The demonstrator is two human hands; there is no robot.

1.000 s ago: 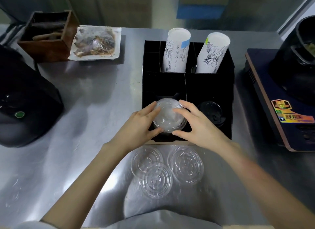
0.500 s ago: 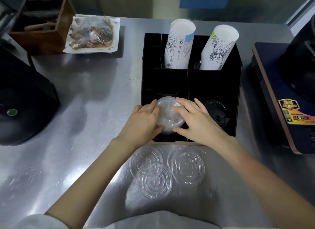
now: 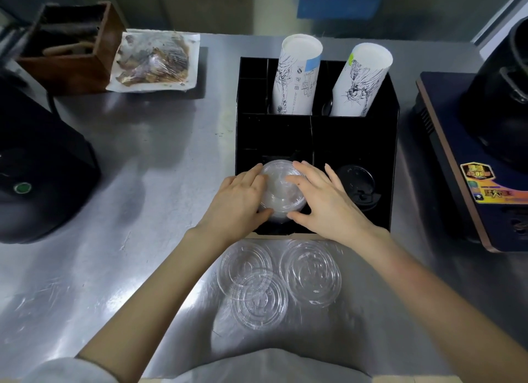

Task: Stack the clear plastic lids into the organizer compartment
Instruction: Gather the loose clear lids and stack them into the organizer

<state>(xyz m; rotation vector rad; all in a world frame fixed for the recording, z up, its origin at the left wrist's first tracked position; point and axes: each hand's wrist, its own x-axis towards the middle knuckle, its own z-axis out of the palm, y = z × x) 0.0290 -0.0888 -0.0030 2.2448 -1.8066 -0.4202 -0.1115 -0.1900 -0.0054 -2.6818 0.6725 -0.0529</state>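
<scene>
Taking the black organizer (image 3: 354,143) as my landmark: far to its left sits a black machine (image 3: 40,165), and behind that a wooden box (image 3: 71,65) and a wrapped tray of food (image 3: 155,61). Two paper cup stacks (image 3: 297,77) stand in the organizer's rear slots, a black lid (image 3: 355,182) lies in its front right compartment, and a cooker (image 3: 468,154) stands to its right. Nothing blocks the front left compartment.

Compared with half a second ago, my hands have sunk a little lower and the stack sits deeper.

My left hand (image 3: 237,202) and right hand (image 3: 323,202) both curl narrowly around the stack of clear lids (image 3: 281,190), pinching it between them in that front left compartment. Three loose lids (image 3: 311,272) lie on the counter (image 3: 160,168) just in front of the organizer.
</scene>
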